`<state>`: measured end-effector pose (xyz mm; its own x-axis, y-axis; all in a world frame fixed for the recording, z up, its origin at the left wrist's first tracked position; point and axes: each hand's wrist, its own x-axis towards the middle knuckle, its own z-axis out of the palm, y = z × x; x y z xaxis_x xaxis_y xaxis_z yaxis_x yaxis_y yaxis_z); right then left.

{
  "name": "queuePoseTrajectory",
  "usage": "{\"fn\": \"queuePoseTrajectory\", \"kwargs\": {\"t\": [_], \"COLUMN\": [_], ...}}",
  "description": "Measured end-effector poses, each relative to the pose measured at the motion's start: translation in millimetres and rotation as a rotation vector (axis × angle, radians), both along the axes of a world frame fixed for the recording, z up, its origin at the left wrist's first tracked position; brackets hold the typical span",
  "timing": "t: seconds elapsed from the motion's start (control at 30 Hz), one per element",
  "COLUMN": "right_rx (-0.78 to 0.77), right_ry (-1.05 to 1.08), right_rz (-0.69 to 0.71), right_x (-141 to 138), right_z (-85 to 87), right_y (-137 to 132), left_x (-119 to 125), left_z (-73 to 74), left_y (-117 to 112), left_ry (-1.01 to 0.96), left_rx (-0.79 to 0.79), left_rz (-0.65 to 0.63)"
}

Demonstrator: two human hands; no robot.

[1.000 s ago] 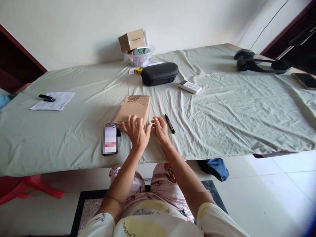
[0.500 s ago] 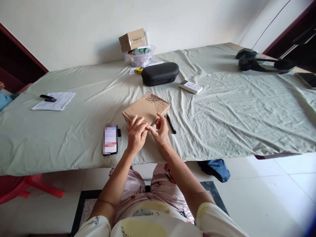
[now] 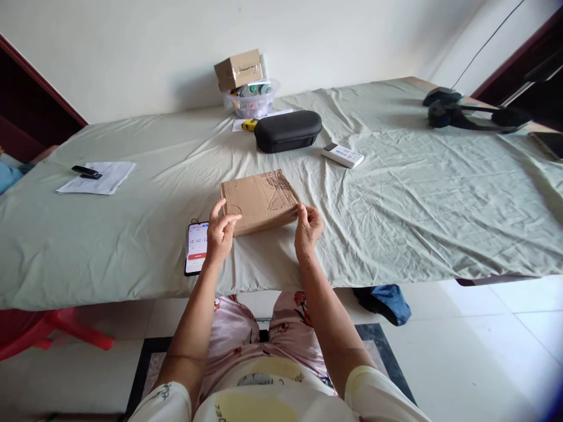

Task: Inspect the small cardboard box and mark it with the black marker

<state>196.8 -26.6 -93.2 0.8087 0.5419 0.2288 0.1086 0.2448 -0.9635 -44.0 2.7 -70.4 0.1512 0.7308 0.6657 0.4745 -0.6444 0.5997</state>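
Note:
A flat brown cardboard box (image 3: 259,199), with dark scribbled lines on its top, is in front of me on the cloth-covered table. Its left front corner lies between the thumb and fingers of my left hand (image 3: 220,231). On the opposite side, my right hand (image 3: 309,228) pinches the right front corner, thumb on top and the other fingers curled. Just left of the box, partly covered by my left hand, is a phone (image 3: 194,249) with a timer on its screen. The black marker is hidden from view.
Beyond the box are a black hard case (image 3: 288,130), a white box-shaped item (image 3: 343,155) and a yellow tape measure (image 3: 249,124). A plastic basket (image 3: 253,105) carries a small carton (image 3: 238,69). Papers (image 3: 99,179) with a stapler (image 3: 87,172) lie left; headphones (image 3: 477,117) lie right.
My hands have parted from the box's near corner to its two front corners. The box has turned so its long side faces me. The marker has gone out of sight by my right hand.

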Motion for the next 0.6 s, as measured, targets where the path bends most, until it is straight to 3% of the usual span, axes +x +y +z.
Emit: {"fn": "queuePoseTrajectory", "kwargs": {"t": [0.13,0.27,0.6], "right_rx": [0.024,0.051,0.016], "right_ry": [-0.01,-0.014,-0.076], "right_rz": [0.044,0.088,0.232], "right_x": [-2,-2,-6], "right_z": [2.8,1.2,-1.6], "right_y": [-1,1,-5], "left_x": [10,19,13], "left_z": [-18.8,-34.7,-37.7], "left_y": [7,7,15], "left_ry": [-0.182,-0.358,-0.409], "left_rx": [-0.051,-0.13,-0.15], "left_rz": [0.053,0.013,0.087]}}
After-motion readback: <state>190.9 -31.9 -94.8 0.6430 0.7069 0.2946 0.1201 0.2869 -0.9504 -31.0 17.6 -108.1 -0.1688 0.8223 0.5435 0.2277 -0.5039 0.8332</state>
